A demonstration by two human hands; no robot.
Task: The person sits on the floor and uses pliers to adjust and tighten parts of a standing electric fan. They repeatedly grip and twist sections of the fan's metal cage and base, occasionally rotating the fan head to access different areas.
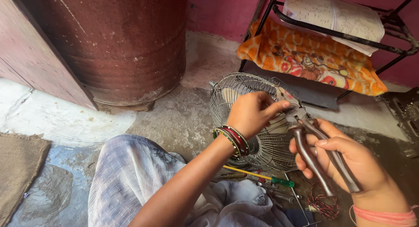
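Head view, listed outward from the wire fan guard (257,135), which stands on edge on the concrete floor (174,118) in front of the seated person; nearest, below the guard: pale checked cloth (131,174) over the person's lap; just below the guard's lower rim, a screwdriver with yellow shaft and green handle (262,177), other small tools beside it, and a tangle of red wire (323,203); right hand (349,159), to the right of the guard, fingers curled tight around the two dark handles of a pair of pliers (314,144), the plier head reaching up to the guard's upper right edge; left hand (251,113), red and green bangles (233,139) at the wrist, lying across the front of the guard, fingertips pinched together on a small part at the plier head, what it grips too small to tell; left of the guard, a woven mat (19,170); behind the guard to the left, a rusty red drum (126,39); behind it to the right, a black metal rack (349,35) bearing an orange patterned cloth (310,56) and white papers (336,13); farthest, a pink wall (218,8).
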